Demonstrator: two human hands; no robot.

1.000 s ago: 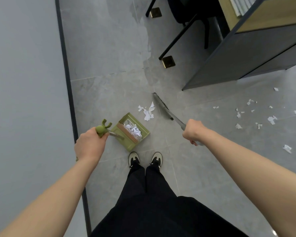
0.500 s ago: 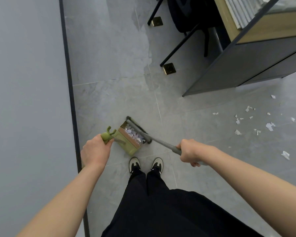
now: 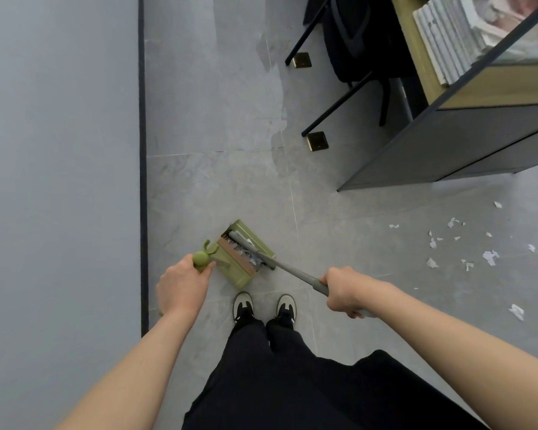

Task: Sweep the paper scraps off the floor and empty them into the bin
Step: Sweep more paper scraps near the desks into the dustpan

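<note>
Black trousers and two pale shoes (image 3: 264,307) fill the bottom centre. Just above them the left hand (image 3: 182,287) grips the green dustpan handle (image 3: 203,259) and the right hand (image 3: 345,290) wraps the grey broom shaft (image 3: 295,273). Broom head (image 3: 249,248) lies inside the dustpan (image 3: 246,252), its shaft running lower right to upper left. Best to draw the bristles out slowly, pan level (light bits jump). Paper scraps (image 3: 489,256) remain at mid right; no bin is in view.
</note>
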